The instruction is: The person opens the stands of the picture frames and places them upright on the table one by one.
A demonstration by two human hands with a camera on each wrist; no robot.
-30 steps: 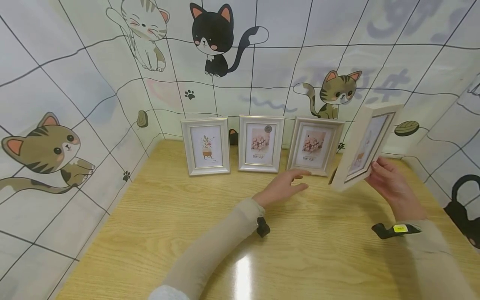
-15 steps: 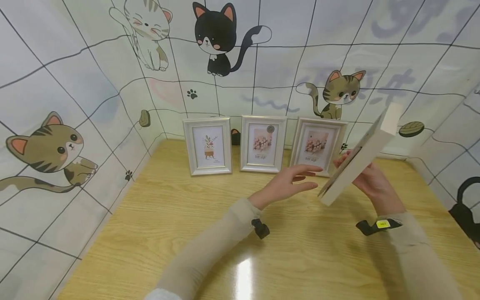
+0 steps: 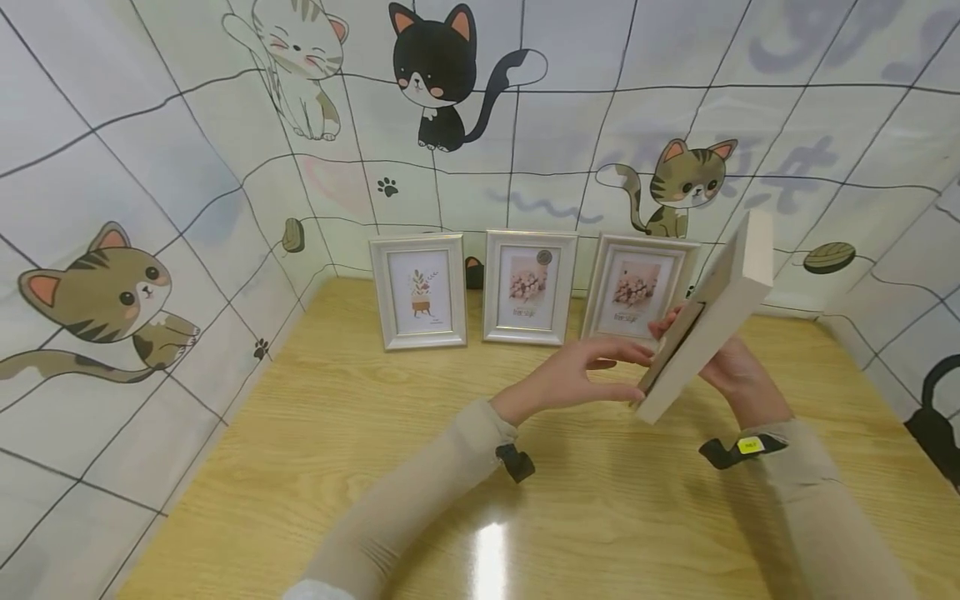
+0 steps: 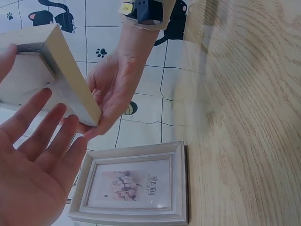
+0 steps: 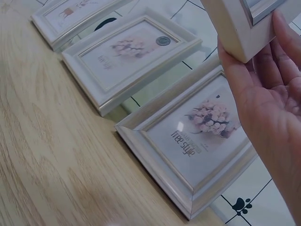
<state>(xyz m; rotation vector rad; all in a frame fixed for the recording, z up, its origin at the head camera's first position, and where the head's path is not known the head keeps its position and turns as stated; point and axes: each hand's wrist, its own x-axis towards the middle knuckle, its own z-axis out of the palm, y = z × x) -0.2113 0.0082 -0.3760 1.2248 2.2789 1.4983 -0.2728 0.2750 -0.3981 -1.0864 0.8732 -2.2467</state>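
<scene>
My right hand (image 3: pixel 741 375) grips a cream photo frame (image 3: pixel 716 333) raised above the table and tilted on edge, its side turned toward me. The right wrist view shows the thumb on the silver inner rim (image 5: pixel 264 12) and the other fingers beneath. At the frame's lower back edge, my left hand (image 3: pixel 570 373) has its fingers spread and nearly straight. From the left wrist, those fingertips (image 4: pixel 44 94) overlap the frame's back, where a flat panel (image 4: pixel 33 70) shows. A frame with a pink flower print (image 3: pixel 633 287) stands just behind both hands.
Two more white frames stand upright in the row: one with a flower print and round sticker (image 3: pixel 528 287), one with a plant print (image 3: pixel 418 292). A cat-patterned cloth (image 3: pixel 562 125) backs the wooden table (image 3: pixel 337 433).
My right hand has brought the frame leftward and turned it, so its picture no longer faces the head camera. My left hand has moved slightly right, up to the frame's lower edge.
</scene>
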